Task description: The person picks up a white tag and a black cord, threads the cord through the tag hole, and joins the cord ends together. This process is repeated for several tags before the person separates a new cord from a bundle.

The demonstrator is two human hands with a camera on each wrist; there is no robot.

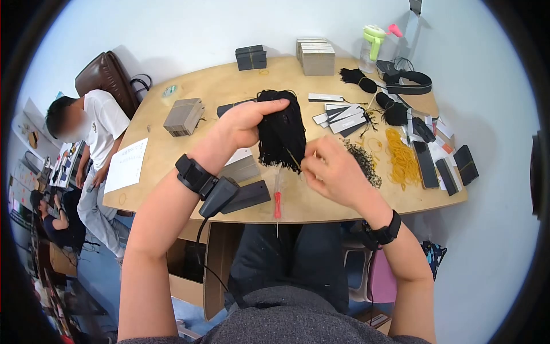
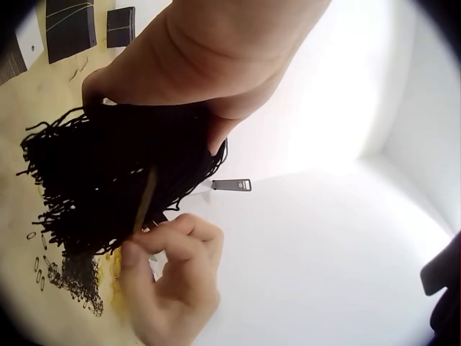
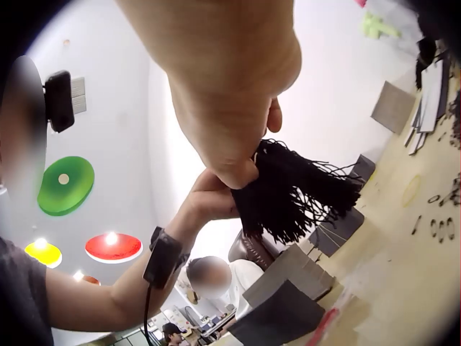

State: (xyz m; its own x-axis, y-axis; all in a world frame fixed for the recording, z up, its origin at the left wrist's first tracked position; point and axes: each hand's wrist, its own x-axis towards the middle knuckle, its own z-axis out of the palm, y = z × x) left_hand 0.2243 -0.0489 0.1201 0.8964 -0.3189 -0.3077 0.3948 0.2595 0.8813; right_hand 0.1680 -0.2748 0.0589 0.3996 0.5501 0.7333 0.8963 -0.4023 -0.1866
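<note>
A thick bundle of black cords (image 1: 281, 135) with loose, frayed-looking ends is held up over the near part of the table. My left hand (image 1: 240, 123) grips it from the left, thumb laid across its top. At the bundle's lower right, my right hand (image 1: 335, 172) pinches a yellowish rubber band (image 2: 146, 198), which runs taut across the cords in the left wrist view. From the right wrist, the hanging cord ends (image 3: 302, 202) fan out below both hands, and the right hand's own fingertips are mostly hidden.
Yellow rubber bands (image 1: 401, 157), small dark pins (image 1: 364, 163) and white tags (image 1: 346, 117) lie to the right. A red-handled tool (image 1: 278, 203) sits at the front edge beside dark card stacks (image 1: 246, 198). More black bundles (image 1: 358, 79) lie behind. Another person (image 1: 103, 120) sits at left.
</note>
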